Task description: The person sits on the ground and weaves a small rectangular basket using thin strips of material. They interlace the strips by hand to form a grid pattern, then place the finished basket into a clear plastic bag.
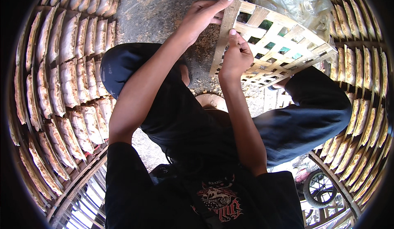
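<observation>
A woven bamboo lattice panel (276, 35) is held up in front of me, tilted, with square gaps between its pale strips. A wider flat strip runs down its left edge. My left hand (204, 18) grips that edge near the top corner, thumb laid on top and the other fingers partly hidden behind. Lower down, my right hand (237, 59) is closed at the same edge, thumb pointing up against the strips and fingers curled.
Slatted racks loaded with rows of pale, brown-flecked slabs (69, 83) curve along both sides. Crumpled clear plastic (305, 3) lies beyond the panel. Crumbs dot the grey floor (150, 13). My bent knees flank the work, and a spoked wheel (320, 189) stands at lower right.
</observation>
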Available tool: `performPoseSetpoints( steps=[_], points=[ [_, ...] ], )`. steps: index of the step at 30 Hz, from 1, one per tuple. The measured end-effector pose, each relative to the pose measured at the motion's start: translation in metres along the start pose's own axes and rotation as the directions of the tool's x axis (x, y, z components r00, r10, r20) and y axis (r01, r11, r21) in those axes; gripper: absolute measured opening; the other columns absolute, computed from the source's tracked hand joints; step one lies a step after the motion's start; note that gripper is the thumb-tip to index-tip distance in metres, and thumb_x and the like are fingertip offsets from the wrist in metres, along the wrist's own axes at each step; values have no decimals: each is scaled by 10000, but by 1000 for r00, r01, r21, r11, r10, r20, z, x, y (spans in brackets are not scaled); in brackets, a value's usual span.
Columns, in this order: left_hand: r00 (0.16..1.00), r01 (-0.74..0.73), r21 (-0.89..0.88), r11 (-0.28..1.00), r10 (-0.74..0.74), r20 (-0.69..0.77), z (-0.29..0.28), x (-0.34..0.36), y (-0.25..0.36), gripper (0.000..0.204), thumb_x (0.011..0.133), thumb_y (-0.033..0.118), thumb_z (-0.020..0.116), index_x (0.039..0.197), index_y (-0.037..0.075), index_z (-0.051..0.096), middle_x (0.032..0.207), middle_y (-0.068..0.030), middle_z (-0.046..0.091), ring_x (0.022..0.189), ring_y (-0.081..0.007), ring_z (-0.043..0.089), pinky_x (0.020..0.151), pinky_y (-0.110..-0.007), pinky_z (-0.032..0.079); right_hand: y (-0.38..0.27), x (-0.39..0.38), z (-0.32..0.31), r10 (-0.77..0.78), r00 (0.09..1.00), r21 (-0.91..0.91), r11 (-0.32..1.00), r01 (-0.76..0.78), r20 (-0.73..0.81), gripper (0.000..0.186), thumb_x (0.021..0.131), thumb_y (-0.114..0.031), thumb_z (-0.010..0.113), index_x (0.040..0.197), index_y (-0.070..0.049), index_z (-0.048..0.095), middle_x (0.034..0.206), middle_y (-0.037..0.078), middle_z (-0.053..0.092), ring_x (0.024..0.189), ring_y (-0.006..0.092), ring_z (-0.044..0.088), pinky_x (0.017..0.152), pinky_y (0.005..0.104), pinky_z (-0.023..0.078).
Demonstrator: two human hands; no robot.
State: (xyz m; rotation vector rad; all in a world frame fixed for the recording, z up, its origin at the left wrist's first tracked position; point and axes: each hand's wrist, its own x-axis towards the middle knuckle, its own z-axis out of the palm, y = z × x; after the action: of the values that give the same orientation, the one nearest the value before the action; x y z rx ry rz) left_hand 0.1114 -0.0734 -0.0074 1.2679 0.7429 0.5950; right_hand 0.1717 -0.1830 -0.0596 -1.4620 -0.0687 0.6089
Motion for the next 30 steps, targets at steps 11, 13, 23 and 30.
performPoseSetpoints(
  steps=[11,13,23,30],
  points=[
    [1000,9,-19,1000,-9,-20,-4,5,-4,586,937,454,662,1183,-78,635,1108,-140,689,1004,-198,669,912,-338,506,-13,-10,9,-146,989,-250,957,151,38,211,957,-201,655,964,3,709,545,-17,439,541,65,370,511,287,310],
    [1000,5,-20,1000,-6,-11,-4,5,-3,587,937,455,663,1185,-77,633,1103,-138,691,999,-194,670,910,-337,507,-1,-10,4,-157,987,-303,940,159,29,222,958,-214,648,954,1,703,568,2,471,550,93,395,525,305,331],
    [999,-23,-12,1000,22,-45,-10,8,-12,608,940,482,645,1186,-74,638,1113,-146,692,1002,-199,673,926,-356,502,151,10,-130,306,903,-308,865,-397,-302,369,1000,-356,560,1027,-35,738,623,6,461,567,124,423,548,326,382],
    [999,-13,-30,999,12,-45,-6,10,-9,614,938,490,643,1188,-70,640,1127,-145,693,1008,-205,672,940,-354,497,172,101,-208,516,655,208,846,-491,-551,390,990,-377,468,1196,-90,631,895,34,532,683,159,484,583,328,406]
  ],
)
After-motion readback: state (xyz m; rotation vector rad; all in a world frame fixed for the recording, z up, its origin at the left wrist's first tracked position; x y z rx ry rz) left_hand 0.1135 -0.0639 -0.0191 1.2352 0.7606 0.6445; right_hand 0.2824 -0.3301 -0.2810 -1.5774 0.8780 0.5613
